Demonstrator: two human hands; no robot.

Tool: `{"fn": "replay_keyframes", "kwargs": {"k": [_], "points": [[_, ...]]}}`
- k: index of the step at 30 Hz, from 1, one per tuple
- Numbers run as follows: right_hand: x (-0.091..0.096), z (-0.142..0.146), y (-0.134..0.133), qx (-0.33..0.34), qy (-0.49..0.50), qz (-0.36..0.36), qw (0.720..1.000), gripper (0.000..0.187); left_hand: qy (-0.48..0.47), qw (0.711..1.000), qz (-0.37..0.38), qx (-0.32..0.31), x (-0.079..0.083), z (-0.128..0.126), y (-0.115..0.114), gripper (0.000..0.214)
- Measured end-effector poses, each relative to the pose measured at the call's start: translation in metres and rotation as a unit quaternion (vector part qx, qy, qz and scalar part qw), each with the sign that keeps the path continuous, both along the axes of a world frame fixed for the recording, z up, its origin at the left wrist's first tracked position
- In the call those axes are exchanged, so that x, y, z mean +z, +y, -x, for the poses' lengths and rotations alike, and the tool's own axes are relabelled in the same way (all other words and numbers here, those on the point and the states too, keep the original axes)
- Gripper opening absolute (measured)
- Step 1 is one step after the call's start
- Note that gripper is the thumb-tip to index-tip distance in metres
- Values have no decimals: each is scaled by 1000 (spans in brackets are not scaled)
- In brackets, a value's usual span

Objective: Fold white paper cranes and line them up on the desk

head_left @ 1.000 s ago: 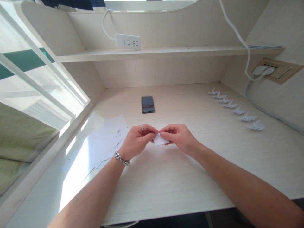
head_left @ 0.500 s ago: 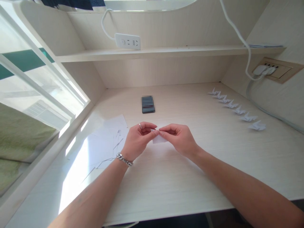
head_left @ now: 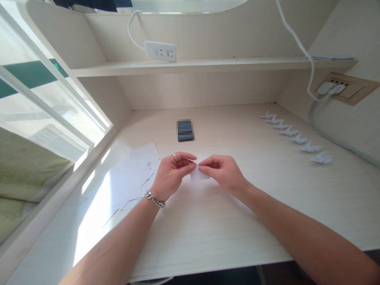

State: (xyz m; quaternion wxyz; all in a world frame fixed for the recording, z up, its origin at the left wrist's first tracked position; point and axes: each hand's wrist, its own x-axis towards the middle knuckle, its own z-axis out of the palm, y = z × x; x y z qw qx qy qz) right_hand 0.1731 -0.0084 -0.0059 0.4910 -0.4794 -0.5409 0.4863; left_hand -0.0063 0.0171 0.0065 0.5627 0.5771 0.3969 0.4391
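Observation:
A small piece of white paper is held up between both hands, just above the desk. My left hand, with a ring and a chain bracelet, pinches its upper left edge between thumb and fingers. On the upper right edge, my right hand grips it the same way. The thumbs lie on the near side, a short gap apart. Fingers hide the paper's top edge, so its folds cannot be made out.
Loose white sheets lie to the left on the desk. A dark phone-like object rests beyond my hands. Several folded paper cranes line the right side. A power strip stands on the shelf; a white cable hangs at right.
My thumbs have moved slightly apart along the paper's upper edge, and a little more of the paper shows between them. The other things have stayed in place.

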Motion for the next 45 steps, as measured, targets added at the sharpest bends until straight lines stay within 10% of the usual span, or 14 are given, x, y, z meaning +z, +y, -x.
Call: {"fn": "replay_keyframes", "kwargs": {"k": [45], "points": [[2,-1,2,42,108,122,986,19,113,990,-89,6,-8,-1,-2,16]]}}
